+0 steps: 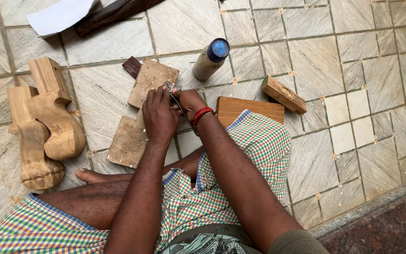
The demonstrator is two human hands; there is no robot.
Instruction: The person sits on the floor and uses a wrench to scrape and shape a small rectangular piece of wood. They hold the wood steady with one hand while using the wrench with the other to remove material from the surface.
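Observation:
I sit cross-legged on a stone tile floor. My left hand (158, 115) and my right hand (188, 102) are closed together on a small metal tool (172, 89) whose tip pokes out above the fingers. The tool sits over the near edge of a rough wooden board (150, 81). A second worn board (127, 141) lies just below my left hand. A red thread band (201, 114) circles my right wrist. What the fingers do under the tool is hidden.
Two carved wooden furniture legs (48, 122) lie at the left. A bottle with a blue cap (211, 59) lies beyond the boards. A smooth wooden block (250, 109) and a small angled block (284, 95) sit at the right. White paper (59, 16) and a dark plank (111, 14) lie at the top.

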